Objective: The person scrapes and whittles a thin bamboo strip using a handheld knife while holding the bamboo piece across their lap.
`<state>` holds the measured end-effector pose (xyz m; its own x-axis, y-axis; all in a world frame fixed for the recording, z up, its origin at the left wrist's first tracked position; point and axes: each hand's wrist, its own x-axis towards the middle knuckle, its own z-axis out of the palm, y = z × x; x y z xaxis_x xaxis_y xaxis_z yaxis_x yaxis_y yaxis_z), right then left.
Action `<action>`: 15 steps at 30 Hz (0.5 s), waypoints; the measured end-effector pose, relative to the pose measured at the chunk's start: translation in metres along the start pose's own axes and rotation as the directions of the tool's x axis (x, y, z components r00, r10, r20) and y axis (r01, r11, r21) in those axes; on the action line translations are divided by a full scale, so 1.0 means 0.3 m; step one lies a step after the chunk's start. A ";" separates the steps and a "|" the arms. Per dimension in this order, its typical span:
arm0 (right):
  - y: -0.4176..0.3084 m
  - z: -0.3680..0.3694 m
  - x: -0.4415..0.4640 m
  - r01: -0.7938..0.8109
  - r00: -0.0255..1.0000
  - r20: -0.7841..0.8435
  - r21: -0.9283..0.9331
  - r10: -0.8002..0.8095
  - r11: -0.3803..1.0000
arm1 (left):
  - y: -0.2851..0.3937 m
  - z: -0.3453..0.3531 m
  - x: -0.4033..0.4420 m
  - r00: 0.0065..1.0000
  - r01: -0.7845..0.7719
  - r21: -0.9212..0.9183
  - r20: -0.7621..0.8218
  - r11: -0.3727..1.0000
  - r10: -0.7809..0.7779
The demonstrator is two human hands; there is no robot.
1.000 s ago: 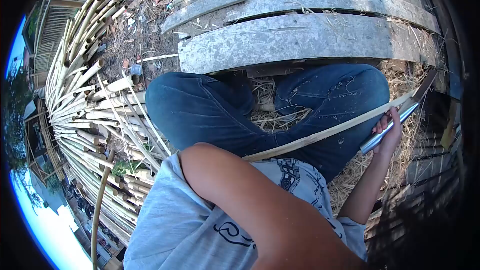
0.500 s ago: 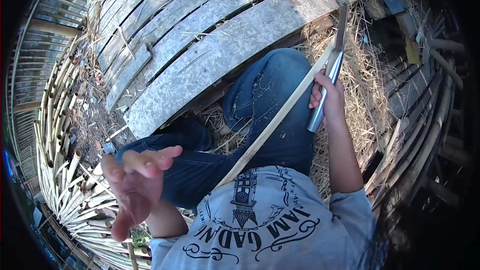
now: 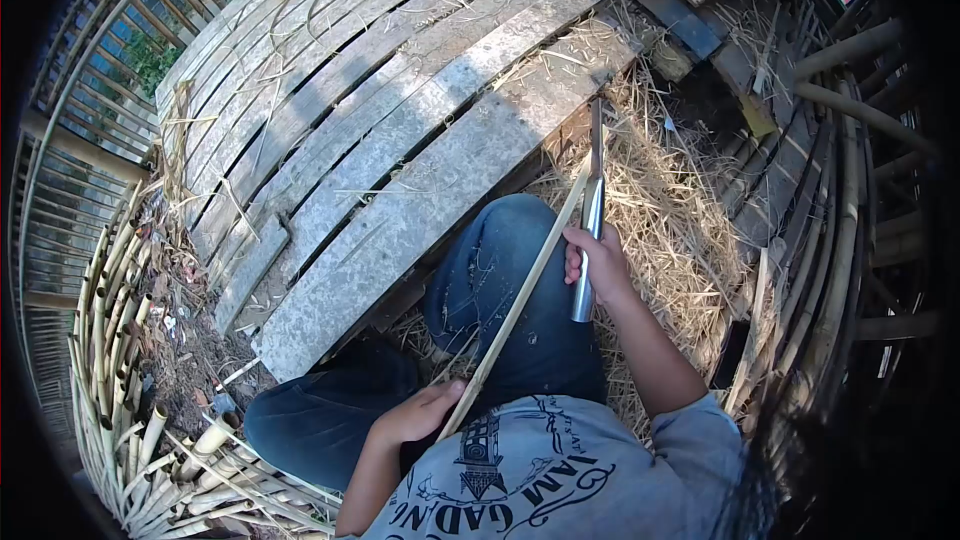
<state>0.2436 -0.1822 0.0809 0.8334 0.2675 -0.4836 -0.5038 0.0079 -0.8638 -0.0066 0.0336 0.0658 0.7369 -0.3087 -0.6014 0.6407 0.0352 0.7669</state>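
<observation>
In the head view, my right hand (image 3: 602, 265) is wrapped around the shiny metal tube handle of a knife (image 3: 592, 208). Its narrow dark blade points away from me, toward the planks. A long pale bamboo strip (image 3: 532, 282) slants across my raised knee, its far end against the blade near the handle. Close to my shirt, my left hand (image 3: 422, 412) is closed on the strip's near end; most of its fingers are hidden beneath the palm.
Ahead lies a weathered plank platform (image 3: 380, 240) with loose fibres scattered over it. Bamboo shavings (image 3: 665, 230) heap up to the right of my knee. Cut bamboo poles (image 3: 115, 310) are stacked at left, and more poles (image 3: 835, 210) stand at right.
My left hand, raised and spread before, has come down onto the strip's near end and closed on it. The view has shifted; my right hand still holds the knife against the strip.
</observation>
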 end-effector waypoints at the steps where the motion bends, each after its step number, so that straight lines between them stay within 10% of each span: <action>1: -0.001 -0.001 -0.003 0.003 1.000 -0.012 0.006 -0.003 1.000 | -0.018 -0.001 -0.006 0.995 -0.039 -0.275 0.078 0.961 0.063; 7: -0.004 -0.001 0.006 -0.031 0.999 -0.025 -0.021 0.030 0.999 | -0.044 0.044 -0.013 0.997 0.010 0.013 0.072 1.000 -0.011; 11: 0.012 -0.021 0.014 -0.015 0.999 0.033 0.005 0.015 1.000 | -0.010 0.066 -0.017 0.984 -0.015 -0.252 -0.176 0.968 -0.031; 15: -0.021 -0.041 0.002 -0.122 0.982 0.144 0.003 0.121 0.992 | 0.073 0.039 -0.053 0.965 0.128 -0.073 -0.222 0.989 -0.141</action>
<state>0.2502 -0.1939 0.0842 0.7252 0.4023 -0.5588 -0.6026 -0.0219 -0.7977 -0.0070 0.0280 0.0948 0.6681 -0.0916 -0.7384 0.7439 0.0643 0.6651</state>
